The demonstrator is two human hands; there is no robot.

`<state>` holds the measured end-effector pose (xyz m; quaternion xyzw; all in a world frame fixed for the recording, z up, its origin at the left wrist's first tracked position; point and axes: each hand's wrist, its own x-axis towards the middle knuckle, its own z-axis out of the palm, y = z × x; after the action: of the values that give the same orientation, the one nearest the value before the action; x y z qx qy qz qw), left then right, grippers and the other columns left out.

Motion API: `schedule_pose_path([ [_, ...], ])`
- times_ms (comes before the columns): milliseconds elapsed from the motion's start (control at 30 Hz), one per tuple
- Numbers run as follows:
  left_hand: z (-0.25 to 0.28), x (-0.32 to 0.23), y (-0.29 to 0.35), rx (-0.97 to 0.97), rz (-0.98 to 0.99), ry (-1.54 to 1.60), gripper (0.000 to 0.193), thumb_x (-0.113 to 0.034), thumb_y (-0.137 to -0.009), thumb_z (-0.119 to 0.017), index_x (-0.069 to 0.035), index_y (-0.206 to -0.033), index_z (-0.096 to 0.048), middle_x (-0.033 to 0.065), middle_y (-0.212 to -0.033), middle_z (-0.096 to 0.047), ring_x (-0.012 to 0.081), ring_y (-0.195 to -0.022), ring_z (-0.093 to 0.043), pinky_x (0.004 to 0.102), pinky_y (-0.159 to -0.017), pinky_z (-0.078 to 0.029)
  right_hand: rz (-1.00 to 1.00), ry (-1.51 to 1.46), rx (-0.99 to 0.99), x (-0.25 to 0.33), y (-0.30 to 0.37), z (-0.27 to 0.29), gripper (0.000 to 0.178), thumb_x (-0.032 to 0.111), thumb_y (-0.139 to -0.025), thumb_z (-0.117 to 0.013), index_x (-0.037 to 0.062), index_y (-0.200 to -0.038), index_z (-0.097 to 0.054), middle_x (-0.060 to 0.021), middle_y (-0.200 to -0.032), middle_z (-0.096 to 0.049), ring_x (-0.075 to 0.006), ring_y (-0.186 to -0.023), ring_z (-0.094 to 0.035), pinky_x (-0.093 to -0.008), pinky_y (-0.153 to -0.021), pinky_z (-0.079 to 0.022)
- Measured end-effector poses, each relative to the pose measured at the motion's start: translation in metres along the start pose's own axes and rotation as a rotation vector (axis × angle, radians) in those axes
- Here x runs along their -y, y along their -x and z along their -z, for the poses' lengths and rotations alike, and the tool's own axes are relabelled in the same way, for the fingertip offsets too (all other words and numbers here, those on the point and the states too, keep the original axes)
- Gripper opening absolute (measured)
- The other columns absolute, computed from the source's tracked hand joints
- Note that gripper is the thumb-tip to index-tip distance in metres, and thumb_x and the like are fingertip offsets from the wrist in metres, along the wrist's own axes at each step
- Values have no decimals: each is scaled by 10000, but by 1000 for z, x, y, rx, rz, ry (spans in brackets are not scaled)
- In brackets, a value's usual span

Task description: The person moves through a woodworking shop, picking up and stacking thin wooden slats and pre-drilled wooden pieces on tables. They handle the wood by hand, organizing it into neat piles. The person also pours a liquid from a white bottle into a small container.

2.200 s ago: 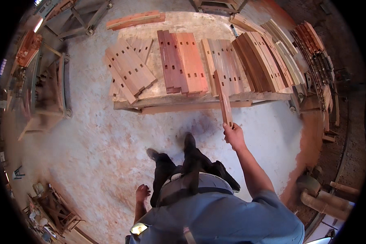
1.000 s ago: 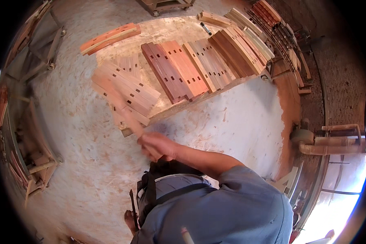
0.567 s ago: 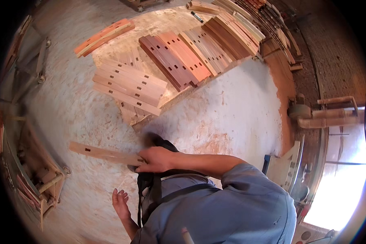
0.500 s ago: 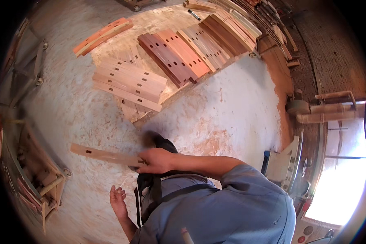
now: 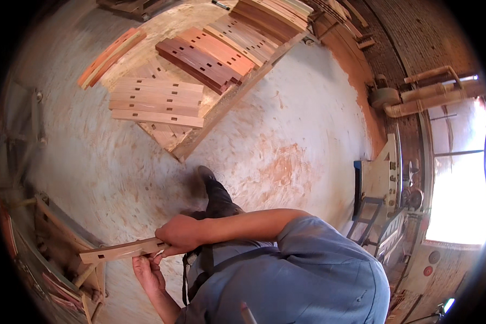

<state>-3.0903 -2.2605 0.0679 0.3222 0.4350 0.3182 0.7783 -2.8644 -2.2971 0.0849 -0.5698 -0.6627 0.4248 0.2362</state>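
Note:
A pale, slightly curved wooden slat (image 5: 110, 253) with rectangular mortise holes lies crosswise in front of me, off the floor. My right hand (image 5: 179, 234) grips its right end, fingers wrapped round the wood. Just below, my left hand (image 5: 148, 271) has its fingertips pinched at the slat's near edge, close to the right hand. Part of that grip is hidden by the slat. Farther ahead, several similar pale slats (image 5: 156, 101) with mortises are stacked on a low wooden platform (image 5: 200, 131).
Dark and reddish slats (image 5: 200, 60) lie in rows on the platform, with more bundled slats (image 5: 109, 56) at its left. A cart holding wood pieces (image 5: 65, 237) stands at the left. A machine (image 5: 377, 178) and ducting (image 5: 432, 100) are at the right. Dusty floor (image 5: 286, 140) lies between.
The slat and my right hand have moved left and nearer to me. My left hand has come up to the slat's edge. The platform has shifted up and left in view.

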Motion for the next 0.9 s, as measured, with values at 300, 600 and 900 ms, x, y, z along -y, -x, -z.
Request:
schedule_pose_path([
  [300, -37, -3, -16, 3, 55, -28, 280, -184, -950, -584, -45, -1184, -519, 106, -1065, -633, 203, -945, -647, 308, -725, -543, -108, -73, -3, -10, 18, 15, 481, 477, -805, -673, 6, -858, -591, -191, -736, -635, -421, -713, -621, -486, -622, -485],
  [600, -100, -28, -46, -108, 80, -323, 118, -146, -933, -571, -53, -1004, -587, 42, -875, -637, 125, -780, -617, 248, -687, -512, -156, -255, -50, -26, 27, 53, 418, 406, -834, -661, 30, -1013, -632, -215, -858, -650, -401, -829, -628, -462, -705, -492],
  [900, -122, 3, -65, -163, 52, -186, 171, -164, -951, -558, -39, -1065, -582, 63, -907, -664, 124, -778, -638, 240, -662, -529, -122, -154, -55, -55, 30, 79, 418, 404, -830, -669, 4, -927, -596, -230, -776, -627, -428, -761, -613, -486, -667, -472],
])
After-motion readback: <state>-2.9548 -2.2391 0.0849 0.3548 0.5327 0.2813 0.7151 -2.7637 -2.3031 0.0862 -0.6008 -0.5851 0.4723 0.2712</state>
